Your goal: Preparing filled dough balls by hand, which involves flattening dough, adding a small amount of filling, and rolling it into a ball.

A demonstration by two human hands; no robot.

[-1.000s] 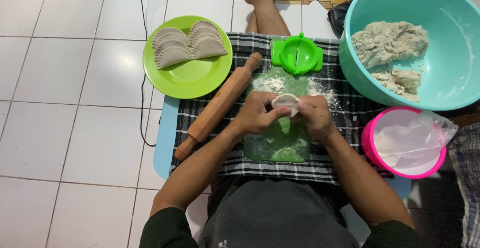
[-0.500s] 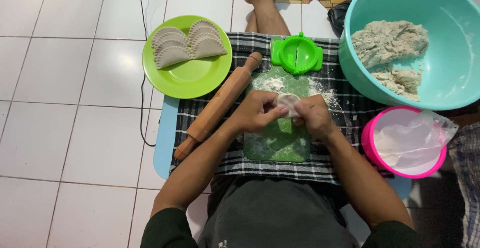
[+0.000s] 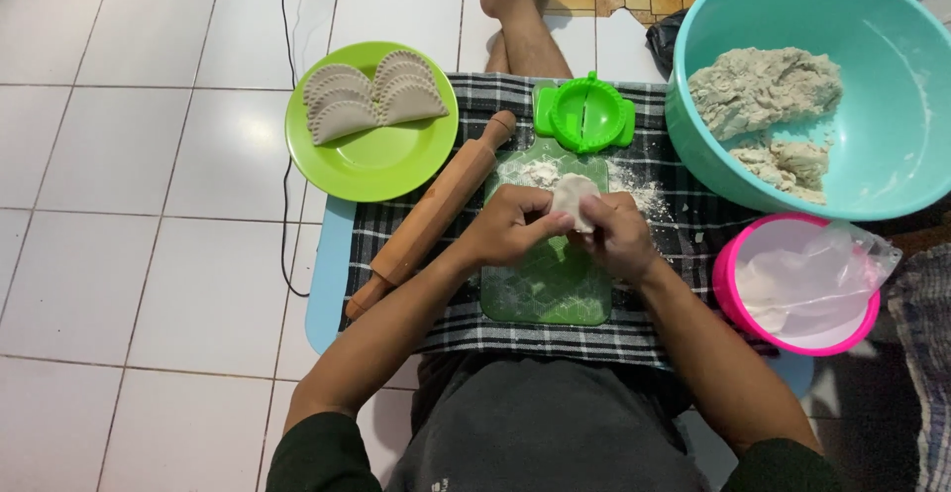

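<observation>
While my left hand (image 3: 510, 226) and right hand (image 3: 619, 234) pinch the dough round (image 3: 574, 198), it has lifted off the green board (image 3: 548, 284) — now being shaped in the air.

Black-and-white checked cloth (image 3: 693, 234) under a see-through green board (image 3: 545, 284), lime plate (image 3: 371, 155) left of it, teal bowl (image 3: 872, 36) and pink tub (image 3: 728, 279) to its right.
</observation>
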